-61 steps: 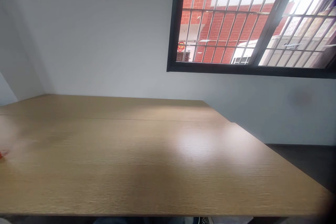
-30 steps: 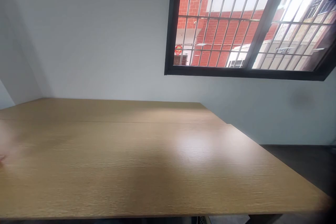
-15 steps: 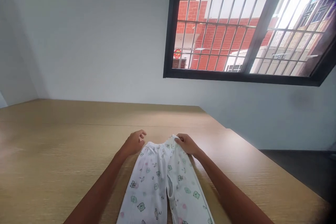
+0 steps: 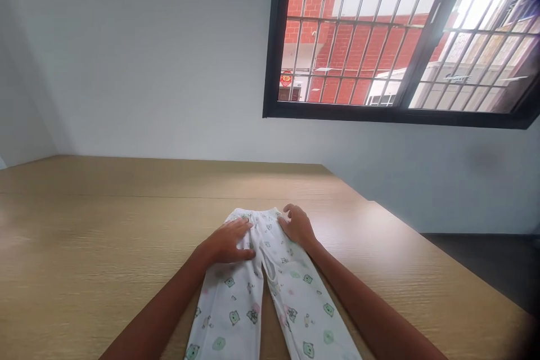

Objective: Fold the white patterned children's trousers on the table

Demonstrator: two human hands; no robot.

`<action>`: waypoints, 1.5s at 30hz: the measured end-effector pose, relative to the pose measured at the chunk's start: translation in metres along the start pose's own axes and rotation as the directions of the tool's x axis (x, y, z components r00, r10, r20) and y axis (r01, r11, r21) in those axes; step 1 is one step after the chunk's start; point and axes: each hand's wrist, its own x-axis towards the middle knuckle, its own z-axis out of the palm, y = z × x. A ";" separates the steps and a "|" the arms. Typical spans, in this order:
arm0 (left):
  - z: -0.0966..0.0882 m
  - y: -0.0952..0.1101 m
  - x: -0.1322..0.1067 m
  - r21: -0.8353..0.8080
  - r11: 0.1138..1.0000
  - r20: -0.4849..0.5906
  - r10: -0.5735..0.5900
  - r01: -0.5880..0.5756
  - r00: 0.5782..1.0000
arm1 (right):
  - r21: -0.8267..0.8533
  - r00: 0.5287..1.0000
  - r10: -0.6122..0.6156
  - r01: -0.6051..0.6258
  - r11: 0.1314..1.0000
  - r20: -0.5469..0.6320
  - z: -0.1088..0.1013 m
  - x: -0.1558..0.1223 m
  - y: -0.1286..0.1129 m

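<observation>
Left hand (image 4: 228,242) has moved flat onto the printed white pants (image 4: 240,304) on the desk (image 4: 105,259), right hand (image 4: 297,225) open at the waistband (image 4: 257,215), neither gripping.

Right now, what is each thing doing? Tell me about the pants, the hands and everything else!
White cartoon-print pants: lying flat on the table, legs spread slightly apart.
Left hand: open, palm down on the pants.
Right hand: fingers lightly curled, resting on the pants near the waistband.
Wooden table: holding up the pants.
Barred window: looks shut, but hard to tell.
</observation>
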 end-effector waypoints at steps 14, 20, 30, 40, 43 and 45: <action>-0.004 -0.014 -0.001 -0.019 0.998 -0.080 0.052 -0.053 0.995 | -0.072 0.864 -0.331 0.384 0.921 0.379 -0.007 -0.021 -0.003; -0.016 0.018 -0.013 -0.209 0.965 -0.120 0.137 -0.160 0.983 | -0.160 0.896 -0.199 0.282 0.946 0.397 -0.011 -0.012 0.004; -0.020 0.025 -0.018 -0.144 0.984 -0.075 0.100 -0.110 0.992 | -0.506 0.966 0.041 0.097 0.857 0.255 -0.042 -0.026 -0.019; 0.021 0.114 -0.029 -0.235 0.798 -0.118 0.543 -0.554 0.832 | -0.264 0.957 -0.206 0.257 0.930 0.205 -0.048 -0.022 -0.006; 0.082 0.134 -0.033 -0.080 0.797 -0.002 0.600 -0.599 0.800 | -0.153 0.921 -0.255 0.309 0.939 0.296 -0.046 -0.018 0.008; 0.119 0.137 -0.040 -0.009 0.869 -0.025 0.494 -0.494 0.869 | -0.140 0.908 -0.228 0.292 0.946 0.353 -0.046 -0.017 0.015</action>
